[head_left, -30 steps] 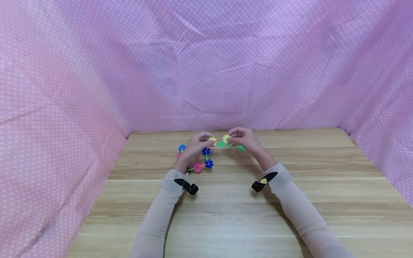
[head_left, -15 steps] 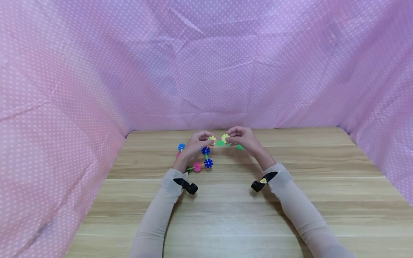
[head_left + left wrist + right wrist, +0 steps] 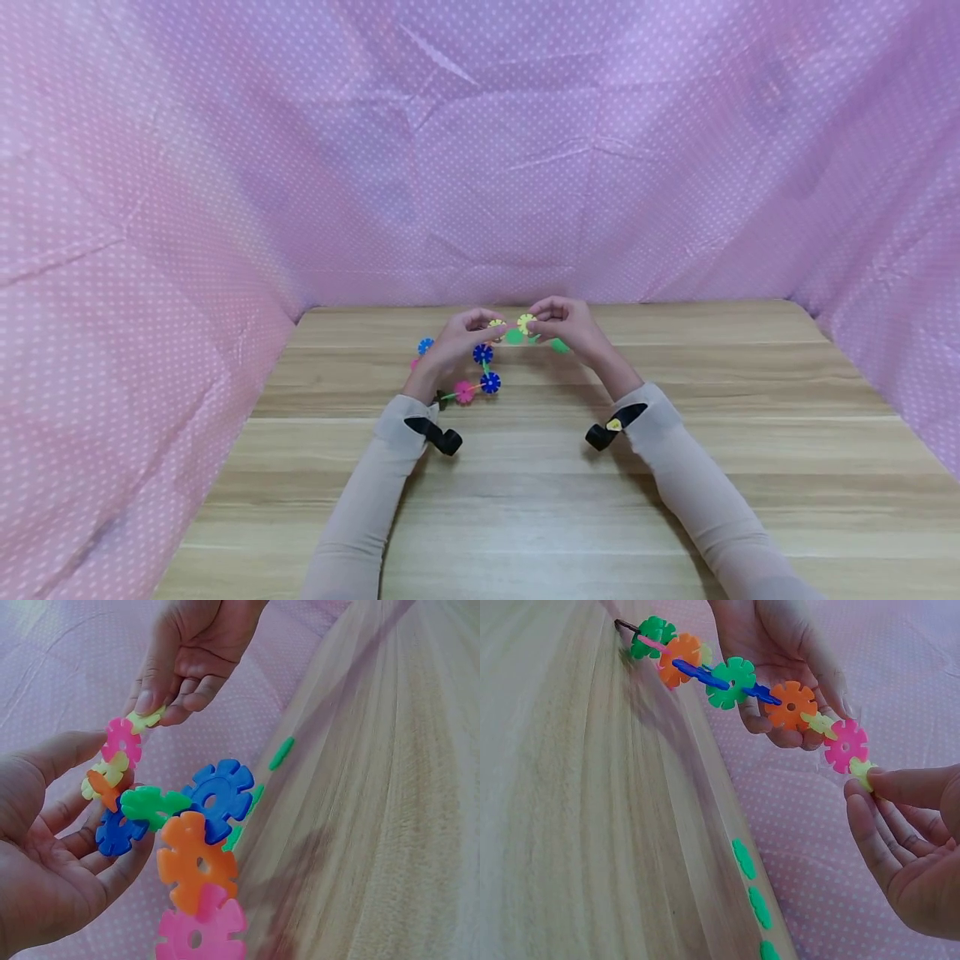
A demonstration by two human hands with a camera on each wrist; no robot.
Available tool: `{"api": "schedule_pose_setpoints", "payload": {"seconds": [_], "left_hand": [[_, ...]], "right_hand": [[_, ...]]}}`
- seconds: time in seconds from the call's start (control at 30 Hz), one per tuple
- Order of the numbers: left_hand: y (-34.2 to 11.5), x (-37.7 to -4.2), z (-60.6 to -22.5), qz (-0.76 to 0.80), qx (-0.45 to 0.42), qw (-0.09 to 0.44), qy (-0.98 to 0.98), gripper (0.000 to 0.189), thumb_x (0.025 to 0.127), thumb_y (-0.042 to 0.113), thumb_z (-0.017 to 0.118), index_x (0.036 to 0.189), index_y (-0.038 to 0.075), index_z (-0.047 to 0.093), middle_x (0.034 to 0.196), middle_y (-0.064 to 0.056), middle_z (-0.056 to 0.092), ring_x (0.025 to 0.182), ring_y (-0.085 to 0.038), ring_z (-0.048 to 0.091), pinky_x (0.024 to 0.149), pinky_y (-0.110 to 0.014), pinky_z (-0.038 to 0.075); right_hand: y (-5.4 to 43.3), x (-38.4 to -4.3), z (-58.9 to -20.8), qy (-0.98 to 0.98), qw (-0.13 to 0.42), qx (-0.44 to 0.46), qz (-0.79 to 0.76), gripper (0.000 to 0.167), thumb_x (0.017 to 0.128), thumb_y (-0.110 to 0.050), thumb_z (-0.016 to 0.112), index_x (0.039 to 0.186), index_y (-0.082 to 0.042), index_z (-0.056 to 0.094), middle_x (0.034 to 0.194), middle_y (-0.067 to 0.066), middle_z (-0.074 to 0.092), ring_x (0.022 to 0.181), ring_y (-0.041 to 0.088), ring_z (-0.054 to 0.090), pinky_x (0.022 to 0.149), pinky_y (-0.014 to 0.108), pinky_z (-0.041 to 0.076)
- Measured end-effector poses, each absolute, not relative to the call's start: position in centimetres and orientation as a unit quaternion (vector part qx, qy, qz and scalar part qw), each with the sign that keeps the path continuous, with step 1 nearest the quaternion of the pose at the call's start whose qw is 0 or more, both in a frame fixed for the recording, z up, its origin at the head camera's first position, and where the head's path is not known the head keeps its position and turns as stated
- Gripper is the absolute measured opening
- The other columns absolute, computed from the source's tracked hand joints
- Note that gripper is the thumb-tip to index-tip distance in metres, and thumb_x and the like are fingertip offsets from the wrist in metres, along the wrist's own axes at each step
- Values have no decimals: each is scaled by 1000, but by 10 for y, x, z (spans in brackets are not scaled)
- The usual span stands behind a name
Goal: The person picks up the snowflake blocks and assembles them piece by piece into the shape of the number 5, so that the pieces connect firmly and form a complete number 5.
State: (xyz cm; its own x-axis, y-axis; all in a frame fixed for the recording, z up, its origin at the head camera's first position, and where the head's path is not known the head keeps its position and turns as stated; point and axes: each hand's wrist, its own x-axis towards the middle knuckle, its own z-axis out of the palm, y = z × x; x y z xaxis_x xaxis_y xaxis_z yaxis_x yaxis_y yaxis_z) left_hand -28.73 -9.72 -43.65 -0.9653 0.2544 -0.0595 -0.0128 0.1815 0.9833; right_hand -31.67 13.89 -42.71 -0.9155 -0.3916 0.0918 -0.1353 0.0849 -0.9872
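Note:
A chain of slotted snowflake discs hangs between my hands, its pieces pushed into one another by their notches. My left hand pinches it near one end, around a yellow disc beside an orange one. My right hand pinches the yellow end disc between thumb and forefinger. A pink disc joins the two yellow ones. Below my left hand the chain runs on through dark blue discs, a green disc, an orange disc and a pink disc. My left wrist hides part of it in the head view.
Several loose green discs lie in a row near the far edge of the wooden table, behind and below my hands. Pink dotted cloth hangs beyond that edge and along both sides.
The hanging part of the chain has swung slightly to the right. Both hands keep their pinch and stay almost in place.

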Motion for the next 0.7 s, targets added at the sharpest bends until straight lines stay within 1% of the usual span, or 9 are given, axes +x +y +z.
{"api": "schedule_pose_setpoints", "payload": {"seconds": [0.07,0.13,0.2,0.3,0.43,0.5,0.63,0.7], "left_hand": [[-97,-287,-436,636,80,109,760,31,97,30,71,123,13,68,112,-5,68,107,-24,64,97,-34,52],[-97,-286,-435,636,83,113,759,31,98,30,70,123,13,68,115,-4,68,108,-21,64,100,-36,51],[-97,-285,-434,636,84,117,758,30,97,31,70,122,14,69,119,-4,68,111,-20,63,103,-37,51],[-97,-285,-432,636,87,118,758,30,97,32,71,121,14,70,121,-4,69,114,-21,62,104,-38,50],[-97,-285,-432,635,88,114,759,33,96,32,72,122,13,71,119,-4,70,113,-23,63,99,-35,52],[-97,-285,-432,635,89,111,759,35,96,32,72,123,10,71,116,-4,71,109,-24,63,96,-33,53],[-96,-285,-433,639,86,105,757,37,95,31,74,123,7,71,111,-3,72,104,-21,63,90,-29,54],[-96,-285,-432,641,86,102,756,36,94,30,75,122,7,72,110,-3,73,102,-19,64,88,-30,54]], "right_hand": [[140,-317,-427,730,97,-183,-652,28,92,2,71,116,13,62,95,16,75,76,11,73,83,50,63],[140,-317,-427,729,96,-181,-654,28,92,1,72,116,13,64,94,14,76,76,11,73,86,55,61],[140,-317,-427,728,97,-179,-654,27,92,0,72,115,11,65,91,9,76,76,11,73,89,59,59],[142,-317,-426,732,96,-175,-652,27,92,-2,74,114,10,67,86,-1,75,76,11,73,89,58,59],[143,-316,-424,737,95,-178,-645,28,91,-4,75,114,9,68,84,-5,75,76,11,73,83,46,64],[144,-315,-423,739,96,-180,-643,27,91,-4,75,114,10,68,83,-5,75,76,11,73,84,48,63],[144,-314,-421,741,97,-180,-640,27,90,-4,76,112,10,69,83,-3,76,74,11,73,88,56,61],[144,-314,-421,740,96,-179,-641,26,89,-2,76,112,10,70,84,0,76,73,11,72,88,56,61]]}}
